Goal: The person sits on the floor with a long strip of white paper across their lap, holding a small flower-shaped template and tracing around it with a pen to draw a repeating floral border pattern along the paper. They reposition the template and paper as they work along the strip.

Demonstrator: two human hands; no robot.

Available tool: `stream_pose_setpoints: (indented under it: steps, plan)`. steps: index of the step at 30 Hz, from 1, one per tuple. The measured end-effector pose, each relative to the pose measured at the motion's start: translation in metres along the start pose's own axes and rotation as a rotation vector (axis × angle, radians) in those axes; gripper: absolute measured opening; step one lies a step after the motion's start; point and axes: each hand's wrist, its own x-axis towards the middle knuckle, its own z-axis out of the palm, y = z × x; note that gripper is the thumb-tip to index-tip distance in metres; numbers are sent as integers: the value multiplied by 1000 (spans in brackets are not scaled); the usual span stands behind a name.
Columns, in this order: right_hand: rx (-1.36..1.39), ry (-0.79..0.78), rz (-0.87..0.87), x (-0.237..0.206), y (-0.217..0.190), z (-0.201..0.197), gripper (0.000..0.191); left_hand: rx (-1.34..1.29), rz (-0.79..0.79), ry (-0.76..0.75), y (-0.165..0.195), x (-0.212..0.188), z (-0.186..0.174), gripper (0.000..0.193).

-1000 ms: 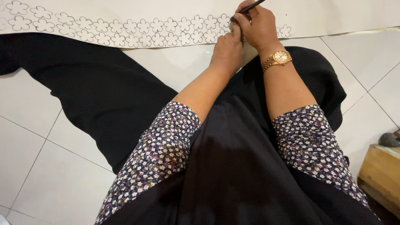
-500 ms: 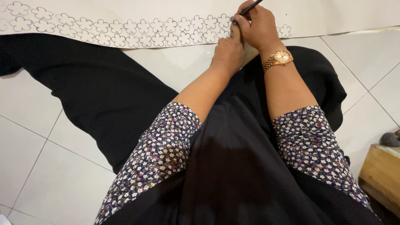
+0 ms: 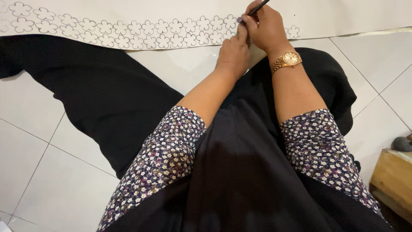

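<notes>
In the head view, a dark pen (image 3: 259,7) is gripped in the fingers of the right hand (image 3: 265,26), its tip set down on the long white paper strip (image 3: 343,15) spread across the top of the white tiled floor (image 3: 51,172). A band of outlined flower shapes (image 3: 128,35) is seen running along the strip's lower edge, ending just beside the hands. The left hand (image 3: 234,53) is laid knuckles-up on the strip's edge, fingers curled narrow and touching the right hand; nothing is seen held in it. A gold wristwatch (image 3: 288,60) is worn on the right wrist. Black cloth (image 3: 107,94) is spread below the strip, and a wooden box (image 3: 392,180) is seen at the right edge
</notes>
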Motion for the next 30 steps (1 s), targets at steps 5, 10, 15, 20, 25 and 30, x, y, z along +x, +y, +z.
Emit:
stream_pose_setpoints:
  steps: [5,10,15,20,25,30]
  plan:
    - [-12,4,-18,-1,0,-2,11,-18,-86,21,2,-8,-11,63]
    - [24,2,11,-2,0,-2,11,41,-72,32,3,-9,-14,63]
    - [23,0,-26,-3,-1,-3,9,-40,-72,1,4,-10,-10,53]
    - [62,5,-52,-3,-5,-2,10,30,-33,52,3,-9,-5,51]
    - [66,17,-11,-1,-10,-1,11,81,-19,76,3,-9,-6,47]
    - [88,26,38,0,-11,1,8,92,-7,-17,2,-10,-10,44]
